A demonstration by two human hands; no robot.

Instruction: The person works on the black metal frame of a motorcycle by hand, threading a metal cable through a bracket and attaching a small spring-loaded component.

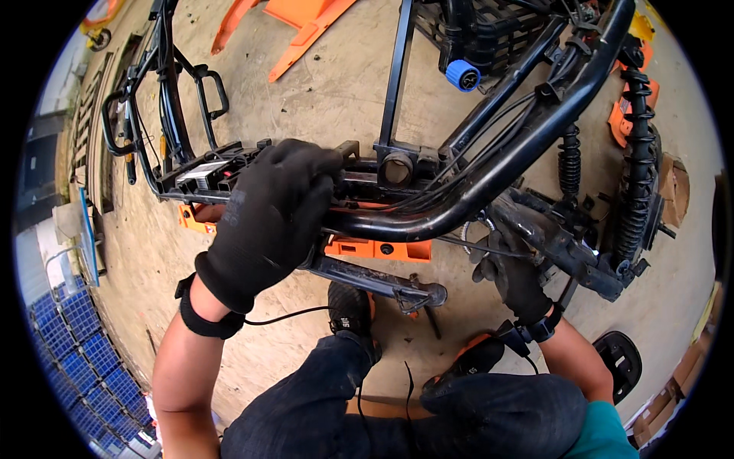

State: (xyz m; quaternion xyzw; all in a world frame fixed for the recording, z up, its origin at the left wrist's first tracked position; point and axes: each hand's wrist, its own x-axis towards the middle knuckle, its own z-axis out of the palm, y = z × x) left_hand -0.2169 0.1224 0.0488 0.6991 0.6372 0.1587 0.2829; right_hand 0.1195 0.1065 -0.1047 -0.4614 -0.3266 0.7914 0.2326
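A black scooter-like tube frame (451, 210) stretches across in front of me. My left hand (271, 214), in a black glove, lies over its near tube with the fingers curled down. The fingertips are partly hidden behind the glove's back. My right hand (516, 283), also gloved, is bent beneath the dark swingarm (535, 229) at the right. Its fingers are curled close to a thin black cable (489, 249) and a silvery loop (475, 228); what they hold is hidden. An orange plastic panel (382, 249) sits under the frame tube, above a black footrest bar (375, 283).
A coil-spring shock absorber (636, 161) stands at the right. A blue cap (462, 75) sits beyond the frame, and orange body panels (306, 23) lie on the concrete floor. Blue crates (84, 359) are stacked at the left. My shoes (352, 310) are below the frame.
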